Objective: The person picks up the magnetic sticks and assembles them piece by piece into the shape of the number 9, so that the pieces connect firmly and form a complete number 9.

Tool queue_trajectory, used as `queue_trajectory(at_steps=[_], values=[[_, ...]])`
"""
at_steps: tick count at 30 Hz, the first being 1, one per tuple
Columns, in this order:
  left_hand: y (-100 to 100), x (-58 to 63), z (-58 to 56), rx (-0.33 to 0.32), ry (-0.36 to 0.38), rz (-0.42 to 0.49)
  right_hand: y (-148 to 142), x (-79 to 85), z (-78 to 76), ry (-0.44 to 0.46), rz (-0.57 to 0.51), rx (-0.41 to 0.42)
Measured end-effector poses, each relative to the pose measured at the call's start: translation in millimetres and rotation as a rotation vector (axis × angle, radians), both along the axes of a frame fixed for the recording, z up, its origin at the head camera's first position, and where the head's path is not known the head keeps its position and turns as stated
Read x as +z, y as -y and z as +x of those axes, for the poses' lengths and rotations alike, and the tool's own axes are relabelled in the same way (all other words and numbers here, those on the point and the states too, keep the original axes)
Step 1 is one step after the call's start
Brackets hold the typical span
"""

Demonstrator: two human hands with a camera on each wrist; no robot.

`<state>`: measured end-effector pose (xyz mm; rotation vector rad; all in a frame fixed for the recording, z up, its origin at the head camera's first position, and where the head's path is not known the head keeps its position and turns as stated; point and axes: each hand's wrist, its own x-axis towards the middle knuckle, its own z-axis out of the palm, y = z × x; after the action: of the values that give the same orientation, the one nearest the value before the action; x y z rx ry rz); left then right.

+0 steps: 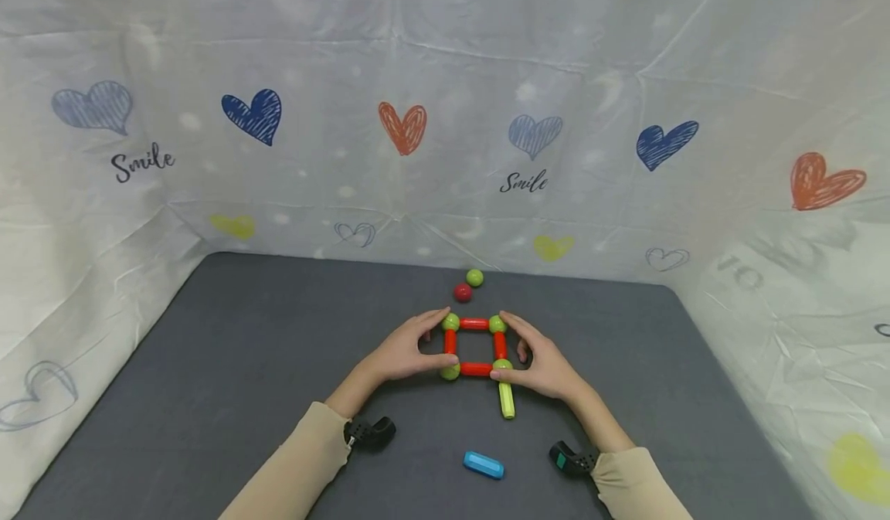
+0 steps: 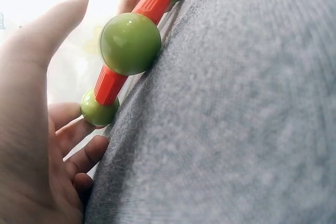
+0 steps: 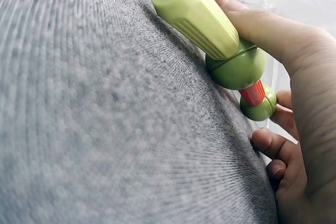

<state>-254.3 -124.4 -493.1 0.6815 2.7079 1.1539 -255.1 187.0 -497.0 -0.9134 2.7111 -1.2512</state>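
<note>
On the dark table lies a square of red toy building rods with green balls at its corners. A yellow-green rod points toward me from the near right ball; its grey end disc shows in the right wrist view. My left hand spans the left side, fingers at the far ball; in the left wrist view its straight thumb stands apart from the near ball. My right hand holds the right side, its thumb at the near ball and its index finger at the far one.
A blue rod lies nearer to me, between the forearms. Behind the square sit a loose red ball and a green ball. A heart-printed cloth hangs at the table's back edge. Both wrists wear black bands.
</note>
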Motion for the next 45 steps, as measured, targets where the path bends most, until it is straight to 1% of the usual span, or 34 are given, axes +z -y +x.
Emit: queue_trajectory(at_steps=[4,10,13,16,18,21,24,27,29,32,38,45], values=[[1.2,-1.0,0.7,0.013,-0.005,0.000,1.9,-0.6,-0.5,0.003,0.002,-0.007],[2.7,-2.4,1.9,-0.013,-0.038,-0.027,2.5,-0.2,-1.3,0.008,-0.006,-0.007],[1.9,-2.0,2.1,-0.025,-0.045,-0.038,3.2,2.0,-1.1,0.045,-0.045,-0.034],[0.8,-1.2,2.1,-0.025,-0.046,-0.048,6.2,5.9,-3.8,0.083,-0.083,-0.088],[0.3,-1.0,2.0,-0.024,-0.041,-0.050,10.0,10.2,-8.5,0.101,-0.105,-0.137],[0.5,-0.9,1.5,-0.024,-0.038,-0.054,19.7,19.3,-21.3,0.095,-0.121,-0.227],[0.6,-1.2,1.4,-0.024,-0.034,-0.057,32.5,28.4,-37.1,0.085,-0.120,-0.310],[0.9,-0.8,1.5,-0.028,-0.031,-0.057,47.3,34.0,-51.2,0.100,-0.099,-0.366],[1.3,-0.4,1.6,-0.032,-0.035,-0.059,57.0,35.2,-59.1,0.121,-0.086,-0.381],[1.2,-0.8,1.3,-0.038,-0.037,-0.060,69.4,35.1,-66.3,0.155,-0.059,-0.401],[1.9,-2.4,1.2,-0.038,-0.037,-0.053,86.0,35.8,-73.6,0.166,-0.032,-0.455],[2.4,-2.8,-0.2,-0.040,-0.048,-0.046,95.5,33.9,-80.3,0.174,-0.015,-0.504]])
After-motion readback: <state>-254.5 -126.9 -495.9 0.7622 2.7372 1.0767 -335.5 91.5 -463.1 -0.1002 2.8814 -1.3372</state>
